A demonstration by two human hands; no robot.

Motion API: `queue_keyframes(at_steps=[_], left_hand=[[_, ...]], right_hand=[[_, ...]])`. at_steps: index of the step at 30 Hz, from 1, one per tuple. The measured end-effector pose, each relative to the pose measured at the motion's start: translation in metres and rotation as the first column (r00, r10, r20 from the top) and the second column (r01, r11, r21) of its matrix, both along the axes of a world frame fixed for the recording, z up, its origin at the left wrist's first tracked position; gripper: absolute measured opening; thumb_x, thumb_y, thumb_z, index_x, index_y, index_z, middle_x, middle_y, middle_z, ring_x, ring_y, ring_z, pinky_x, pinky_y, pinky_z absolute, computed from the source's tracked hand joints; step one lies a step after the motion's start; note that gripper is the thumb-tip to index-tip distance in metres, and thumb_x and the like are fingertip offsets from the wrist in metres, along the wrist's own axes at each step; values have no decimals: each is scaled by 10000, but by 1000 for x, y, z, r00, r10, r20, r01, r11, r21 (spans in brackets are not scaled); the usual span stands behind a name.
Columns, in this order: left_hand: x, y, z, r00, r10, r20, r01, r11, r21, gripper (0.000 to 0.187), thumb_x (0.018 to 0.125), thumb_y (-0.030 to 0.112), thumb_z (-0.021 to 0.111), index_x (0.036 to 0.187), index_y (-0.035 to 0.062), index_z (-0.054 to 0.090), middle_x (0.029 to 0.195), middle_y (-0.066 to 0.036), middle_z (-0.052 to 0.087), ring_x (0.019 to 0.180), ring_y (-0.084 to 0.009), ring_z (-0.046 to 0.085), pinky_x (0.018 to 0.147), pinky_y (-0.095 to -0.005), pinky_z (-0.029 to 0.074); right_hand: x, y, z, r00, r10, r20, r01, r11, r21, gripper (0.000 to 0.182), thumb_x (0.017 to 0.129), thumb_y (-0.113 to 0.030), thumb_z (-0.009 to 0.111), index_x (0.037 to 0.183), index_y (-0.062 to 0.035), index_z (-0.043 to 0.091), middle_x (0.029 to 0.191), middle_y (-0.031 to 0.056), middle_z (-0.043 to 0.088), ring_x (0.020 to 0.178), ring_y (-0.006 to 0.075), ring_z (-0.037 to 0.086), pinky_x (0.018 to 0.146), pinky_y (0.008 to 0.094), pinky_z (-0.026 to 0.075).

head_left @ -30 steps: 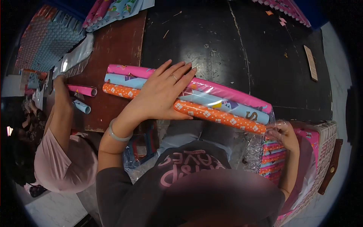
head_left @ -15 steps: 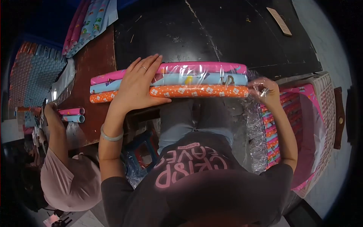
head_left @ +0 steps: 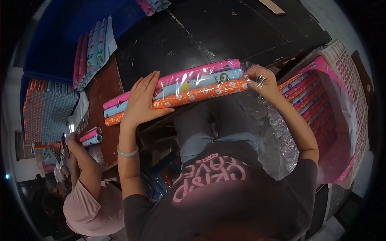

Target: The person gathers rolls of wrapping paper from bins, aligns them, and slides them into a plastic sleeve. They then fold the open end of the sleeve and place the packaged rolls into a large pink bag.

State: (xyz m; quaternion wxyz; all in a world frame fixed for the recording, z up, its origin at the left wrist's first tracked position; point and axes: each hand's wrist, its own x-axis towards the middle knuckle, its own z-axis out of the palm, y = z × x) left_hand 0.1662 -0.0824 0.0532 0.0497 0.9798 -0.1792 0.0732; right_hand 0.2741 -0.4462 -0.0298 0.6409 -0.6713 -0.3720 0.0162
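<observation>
3 rolls (head_left: 189, 86), pink, blue and orange, lie side by side at the near table (head_left: 225, 36) edge, left hand (head_left: 141, 102) flat on them, right hand (head_left: 260, 80) pinching the bag (head_left: 251, 72) at their right end, which might tear or let a roll slip out.

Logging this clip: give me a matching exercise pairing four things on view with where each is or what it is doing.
Things:
1. left hand
2. right hand
3. white basket
4. co-worker's hand

States:
A. beside two small rolls, pink and blue
B. pressing flat on the three wrapping-paper rolls
C. holds stacked roll packs, at the person's right
D. pinching the clear plastic sleeve at the rolls' end

Pairs: 1-B, 2-D, 3-C, 4-A
</observation>
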Motion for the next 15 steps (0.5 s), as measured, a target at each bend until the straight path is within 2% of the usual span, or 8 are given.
queue_keyframes(at_steps=[1, 3, 6, 10, 12, 13, 15], left_hand=[[0, -1, 1, 1000, -15, 2, 15, 1000, 8, 1042, 584, 568, 766, 1370, 3, 380, 1347, -202, 456, 1258, -332, 436, 1074, -457, 291], [-1, -2, 2, 1000, 12, -10, -12, 1000, 13, 1034, 588, 539, 773, 1373, -3, 374, 1347, -203, 455, 1253, -336, 440, 1074, -451, 294], [0, -1, 2, 1000, 12, -21, -12, 1000, -2, 1032, 588, 516, 779, 1376, -8, 368, 1346, -206, 454, 1249, -344, 442, 1075, -443, 295], [0, -3, 2, 1000, 10, -11, -10, 1000, 21, 1039, 584, 507, 783, 1379, -13, 362, 1350, -210, 448, 1244, -350, 443, 1074, -444, 295], [0, -3, 1, 1000, 15, -6, -15, 1000, 24, 1049, 574, 491, 789, 1382, -15, 353, 1358, -213, 440, 1242, -356, 443, 1075, -445, 294], [1, -3, 0, 1000, 2, -9, -2, 999, 33, 1049, 574, 491, 789, 1382, -15, 353, 1358, -213, 440, 1242, -356, 443, 1075, -445, 294], [2, 0, -1, 1000, -10, -27, 10, 1000, 11, 1058, 561, 475, 796, 1384, -17, 348, 1359, -214, 441, 1239, -365, 443, 1077, -450, 288]], right_hand=[[-2, 2, 0, 998, 18, -56, -15, 999, 48, 136, 788, -18, 681, 919, 0, 654, 874, 49, 615, 772, 106, 584, 678, 234, 466], [-5, 4, 4, 999, -24, -43, 25, 1000, 15, 104, 798, -14, 673, 898, -2, 648, 856, 42, 612, 762, 92, 579, 683, 235, 466], [-9, 9, 10, 990, -35, -139, 43, 997, 56, 93, 800, -15, 680, 883, -12, 638, 809, 4, 603, 740, 60, 553, 663, 228, 452], [-1, 4, 3, 971, -70, -229, 84, 995, 52, 104, 779, -27, 706, 867, -12, 651, 811, 10, 611, 725, 68, 562, 651, 230, 451], [6, 0, -5, 992, -116, 54, 116, 993, 2, 104, 765, -60, 727, 834, -12, 667, 785, 33, 625, 709, 87, 581, 640, 247, 459], [6, -2, -4, 990, -130, 50, 129, 992, 11, 104, 765, -60, 727, 834, -12, 667, 785, 33, 625, 709, 87, 581, 640, 247, 459], [7, -3, 3, 997, -68, 47, 73, 991, -111, 115, 760, -96, 739, 816, -14, 681, 756, 53, 633, 695, 109, 593, 628, 265, 463]])
